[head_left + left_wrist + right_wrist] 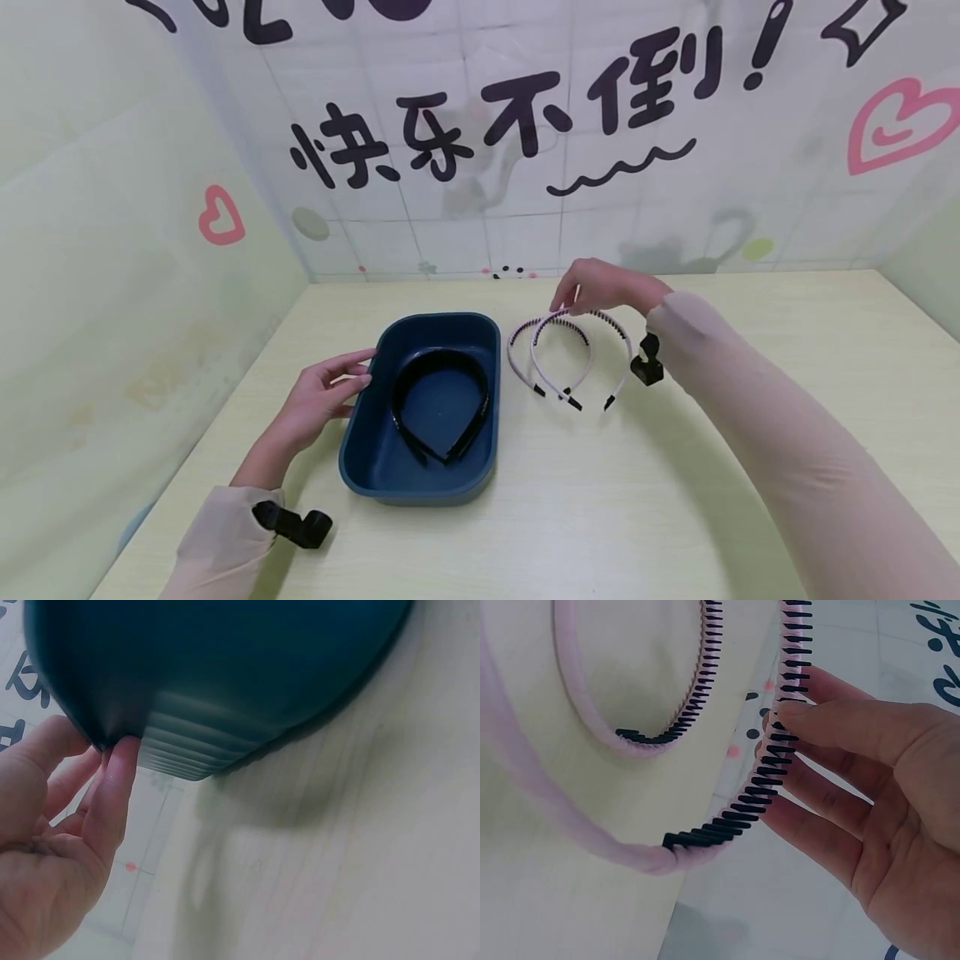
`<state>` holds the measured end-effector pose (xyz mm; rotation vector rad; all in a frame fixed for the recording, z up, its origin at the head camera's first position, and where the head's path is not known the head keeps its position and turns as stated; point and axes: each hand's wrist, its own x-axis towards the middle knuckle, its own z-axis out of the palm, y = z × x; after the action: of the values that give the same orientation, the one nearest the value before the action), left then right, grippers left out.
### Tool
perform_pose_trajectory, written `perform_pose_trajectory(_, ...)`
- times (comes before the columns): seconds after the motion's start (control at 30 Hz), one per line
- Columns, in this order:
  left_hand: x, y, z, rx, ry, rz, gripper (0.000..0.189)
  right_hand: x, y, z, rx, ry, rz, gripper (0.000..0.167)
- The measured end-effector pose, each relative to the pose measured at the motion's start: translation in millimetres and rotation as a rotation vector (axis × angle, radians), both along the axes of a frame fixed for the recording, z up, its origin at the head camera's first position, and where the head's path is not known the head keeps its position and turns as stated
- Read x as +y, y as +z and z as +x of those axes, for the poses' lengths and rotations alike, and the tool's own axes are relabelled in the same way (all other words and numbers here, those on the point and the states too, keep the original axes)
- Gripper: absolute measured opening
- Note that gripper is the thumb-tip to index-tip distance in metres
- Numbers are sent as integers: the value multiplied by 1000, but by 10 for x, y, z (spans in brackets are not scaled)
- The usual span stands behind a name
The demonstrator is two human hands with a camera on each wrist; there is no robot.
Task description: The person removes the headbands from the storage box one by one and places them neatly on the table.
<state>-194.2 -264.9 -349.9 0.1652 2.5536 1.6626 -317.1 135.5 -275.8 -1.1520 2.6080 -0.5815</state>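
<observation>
My left hand (318,400) is at the left side of a dark blue plastic bin (367,492), the thumb and fingers on either side of its rim. In the left wrist view, the fingertips meet the bin's edge. A glossy black headband (401,392) lies inside the bin. My right hand (600,286) pinches the top of a pale pink headband (626,342) with black teeth along its inner side. In the right wrist view, the thumb presses on the teeth, with the fingers behind. A second pale pink toothed headband (513,362) is just left of it, partly overlapped.
The bin and headbands are on a light wooden table (600,517). Behind stands a white backdrop (450,242) with black lettering and pink hearts. A pale side wall (135,275) borders the table on the left.
</observation>
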Motion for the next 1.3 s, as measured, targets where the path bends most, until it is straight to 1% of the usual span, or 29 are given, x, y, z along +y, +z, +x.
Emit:
perform_pose_trajectory(0.27,-9,-11,0,1,-5,0,49,139,-148,-91,-16,-46,-31,24)
perform_pose_trajectory(0.47,-9,-9,-1,4,-6,2,49,243,-227,-111,-16,-51,-53,24)
perform_pose_trajectory(0.93,-8,-10,-9,5,-5,4,49,446,-336,-123,-25,-134,-73,23)
perform_pose_trajectory(1.07,-10,-11,-9,1,-3,5,49,499,-364,-135,-37,-141,-84,23)
perform_pose_trajectory(1.3,-10,-13,-6,0,-2,2,48,597,-360,-153,-39,-162,-74,23)
